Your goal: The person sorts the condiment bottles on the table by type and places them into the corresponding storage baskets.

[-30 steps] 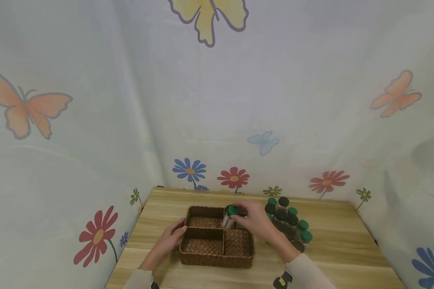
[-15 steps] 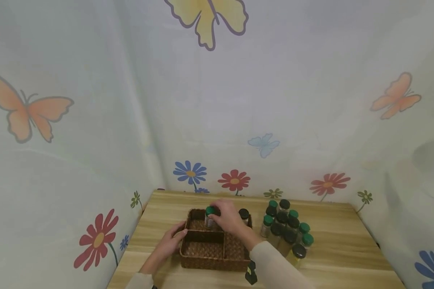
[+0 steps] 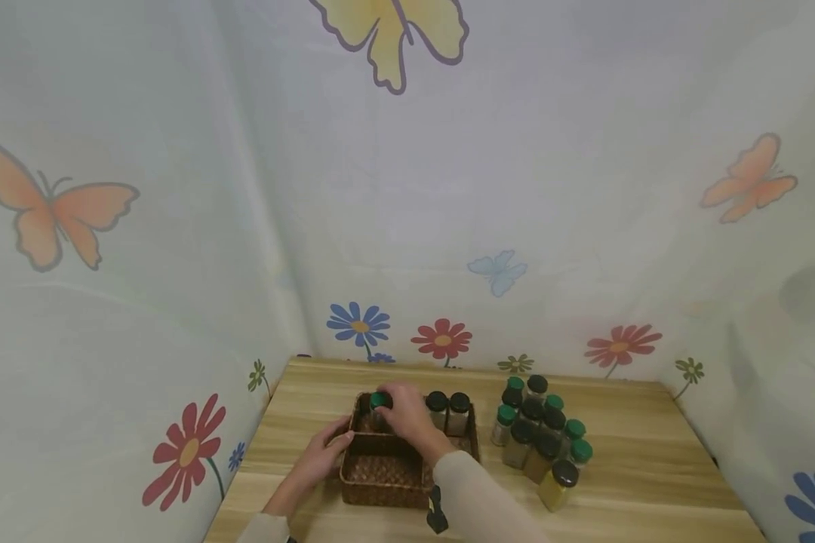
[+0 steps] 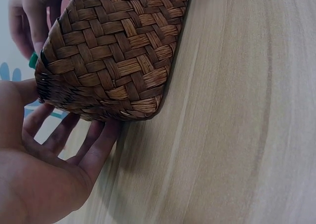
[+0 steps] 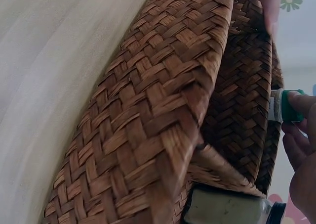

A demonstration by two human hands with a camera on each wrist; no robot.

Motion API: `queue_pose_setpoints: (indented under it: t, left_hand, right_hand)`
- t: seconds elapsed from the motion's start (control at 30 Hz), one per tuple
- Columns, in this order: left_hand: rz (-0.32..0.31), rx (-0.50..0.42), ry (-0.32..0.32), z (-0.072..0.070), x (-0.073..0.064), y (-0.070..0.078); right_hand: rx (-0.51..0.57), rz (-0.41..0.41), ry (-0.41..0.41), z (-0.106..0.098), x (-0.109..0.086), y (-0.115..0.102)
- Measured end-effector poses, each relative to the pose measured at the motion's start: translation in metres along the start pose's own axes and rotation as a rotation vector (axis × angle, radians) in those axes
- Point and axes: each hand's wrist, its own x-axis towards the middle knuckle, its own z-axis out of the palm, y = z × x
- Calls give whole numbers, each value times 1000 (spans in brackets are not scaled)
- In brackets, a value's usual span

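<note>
A woven brown basket (image 3: 384,495) with several compartments sits on the table. My left hand (image 3: 321,456) grips its left side, thumb at the rim and fingers against the outer wall (image 4: 113,61). With thumb and fingertips, my right hand (image 3: 409,413) pinches the green cap of a small spice jar (image 5: 278,106). That jar is upright in the back left compartment, its lower part hidden by the woven wall. Two black-capped spice jars, one left (image 3: 438,403) and one right (image 3: 459,407), stand in the back right compartment. My right forearm covers part of the front right compartment.
Right of the basket stands a cluster of several spice jars with black caps (image 3: 533,411) and green caps (image 3: 574,429). A jar of yellow contents (image 3: 557,489) is nearest the front. A patterned curtain (image 3: 584,226) rises behind the wooden table (image 3: 638,467).
My right hand has carried the green-capped jar leftward, from over the back right compartment into the back left one. The black-capped jars there are now uncovered. My left hand keeps its place.
</note>
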Motion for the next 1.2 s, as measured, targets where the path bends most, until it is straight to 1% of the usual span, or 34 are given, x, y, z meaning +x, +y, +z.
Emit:
queue_pose_setpoints:
  t: [0.13,0.27,0.43,0.6,0.7,0.77,0.87,0.97,1.07,1.2]
  left_hand:
    - [-1,-4,-3,-1,0,0]
    - [4,-4,3,0,-1,-2]
    - [-16,0,6,0,0,-6]
    - [-8,16,-12,-2,1,-4]
    - [-6,26,-21,-3,1,-2]
    - [-10,26,-20,-1,1,-1]
    - [-16,14,1,1,1,1]
    - [-20,12,25,3,0,2]
    - [-11,27,37,3,1,1]
    - [2,49,46,3,2,-2]
  right_hand:
    - [-2,11,-3,5,5,-3]
    - [3,20,11,10,8,-5]
    - [15,34,17,16,10,-6]
    - [67,89,-2,16,9,-7]
    - [106,126,-31,11,8,-8]
    - [131,140,-53,6,5,-8]
    - [170,159,-86,-5,3,-7]
    - [199,159,-112,-19,0,-6]
    - [213,123,-144,-37,-5,-3]
    - [200,69,-188,-67,-18,-1]
